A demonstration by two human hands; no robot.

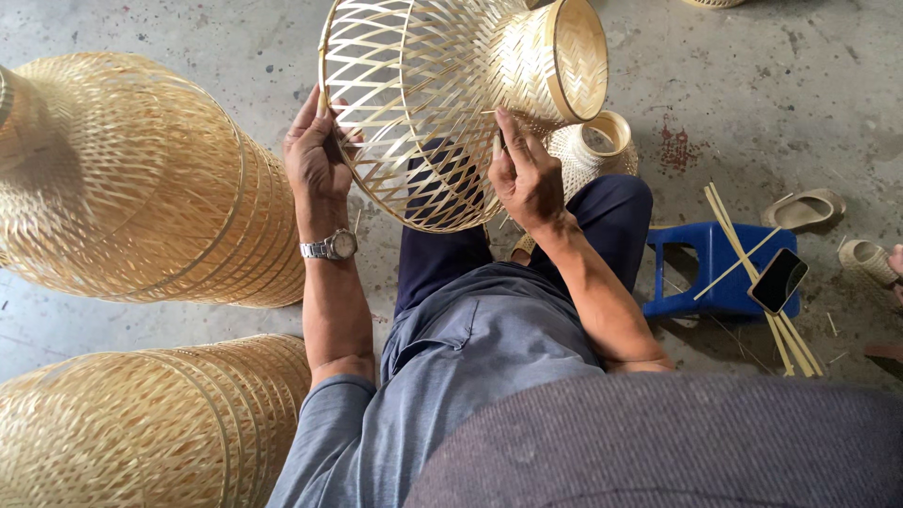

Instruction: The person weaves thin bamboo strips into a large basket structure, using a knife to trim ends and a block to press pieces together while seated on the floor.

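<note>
Grey concrete floor [188, 28] underneath. Above the lap, open-weave bamboo lampshade [442, 94]: left hand [315, 155] clamped on its rim, right hand [527, 174] pinching a strip. Right of it, blue stool [720, 263].

I see two big woven bamboo shades [141, 179] & [160, 423] stacked at left on the concrete floor [752, 85]. A smaller woven piece w/ a round collar [602, 141] lies by the knee. Right side: blue plastic stool [715, 268] w/ a dark phone [778, 280] on its edge, thin bamboo strips [752, 273] laid across it. Beige sandals [804, 209] & [870, 263] sit just beyond, near the stool.
</note>
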